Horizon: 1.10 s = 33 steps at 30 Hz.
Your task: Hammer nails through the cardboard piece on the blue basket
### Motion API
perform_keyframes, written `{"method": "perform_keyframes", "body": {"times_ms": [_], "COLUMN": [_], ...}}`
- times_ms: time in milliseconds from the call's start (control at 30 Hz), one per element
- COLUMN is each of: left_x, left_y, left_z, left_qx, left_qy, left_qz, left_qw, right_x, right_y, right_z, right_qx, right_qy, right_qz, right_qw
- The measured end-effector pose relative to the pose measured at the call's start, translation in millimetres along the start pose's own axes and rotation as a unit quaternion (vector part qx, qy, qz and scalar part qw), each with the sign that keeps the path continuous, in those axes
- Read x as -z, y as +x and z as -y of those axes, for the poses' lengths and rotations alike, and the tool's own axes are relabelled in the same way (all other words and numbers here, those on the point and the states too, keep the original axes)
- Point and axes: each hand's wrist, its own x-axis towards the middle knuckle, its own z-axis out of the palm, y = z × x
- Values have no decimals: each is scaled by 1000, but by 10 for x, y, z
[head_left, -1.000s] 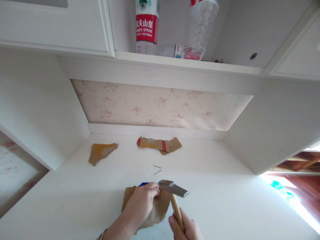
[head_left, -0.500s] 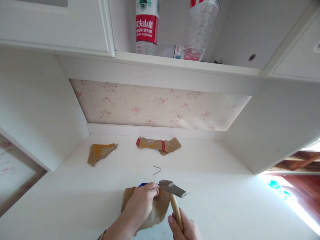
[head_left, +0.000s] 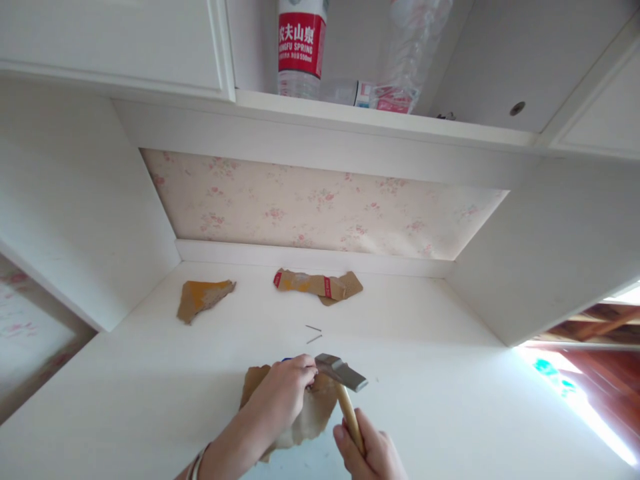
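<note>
My right hand [head_left: 370, 445] is wrapped round the wooden handle of a hammer [head_left: 342, 371], whose grey metal head lies level just right of my left fingertips. My left hand [head_left: 293, 387] is closed in a pinch over a torn piece of brown cardboard [head_left: 316, 419]. Whatever those fingers pinch is hidden by them and the hammer head. A bit of something blue [head_left: 287, 360] peeks out behind the left knuckles. Beyond the hands, two thin nails [head_left: 314, 339] lie loose on the white desktop [head_left: 425, 373].
Scraps of cardboard lie farther back, one torn piece [head_left: 204, 299] at left and a strip with red tape [head_left: 316, 285] near the back wall. Overhead, a shelf edge [head_left: 380, 123] carries a red-labelled water bottle [head_left: 301, 47] and a clear plastic bottle [head_left: 407, 60]. White panels flank both sides.
The view has shifted slightly. The hammer head has come a little closer to my left fingers, and less of the blue thing shows. Both hands keep their grips.
</note>
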Motion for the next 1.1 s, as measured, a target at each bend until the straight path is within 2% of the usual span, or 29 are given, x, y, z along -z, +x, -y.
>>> {"method": "perform_keyframes", "body": {"times_ms": [167,333,633,967,1100], "left_x": [68,53,164,48,43], "left_y": [-7,-21,-203,-256,-256], "left_z": [23,45,-2,9,20], "left_qx": [0,44,70,101,104], "left_qy": [23,90,132,115,105], "left_qz": [15,9,-62,-73,-78], "left_qw": [1000,995,987,986,986], "right_x": [22,2,-31,-96,-124], "right_y": [-29,-40,-77,17,47], "right_z": [50,9,-45,-143,-168], "right_qx": [-46,-77,-69,-85,-59], "right_qy": [33,75,70,74,45], "right_qz": [11,11,16,26,10], "right_qw": [998,994,995,993,997]}}
